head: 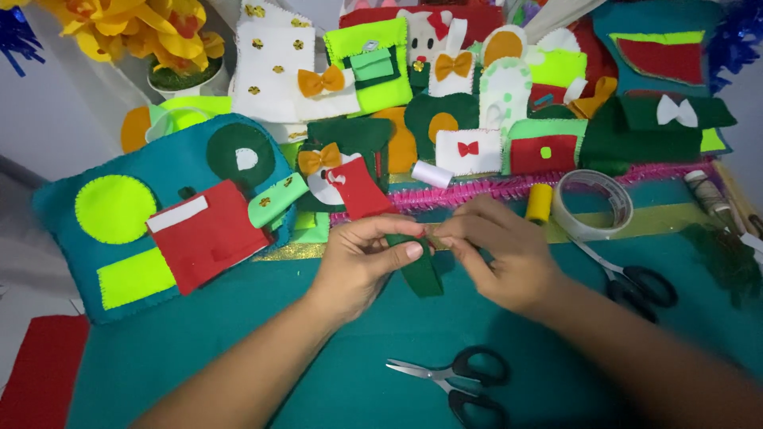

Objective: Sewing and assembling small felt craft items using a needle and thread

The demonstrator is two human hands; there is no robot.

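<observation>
At the desk's [238, 349] centre, left hand [362, 258] and right hand [501, 254] both pinch the dark green felt strip [421, 274], best kept taut, fingertips close, scissors [461, 381] at six o'clock.

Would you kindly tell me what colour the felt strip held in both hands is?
The felt strip is dark green, seen in the head view.

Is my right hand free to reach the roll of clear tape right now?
Probably not at once: the right hand is pinching the dark green felt strip together with the left hand. Otherwise the path to the tape roll looks open.
</observation>
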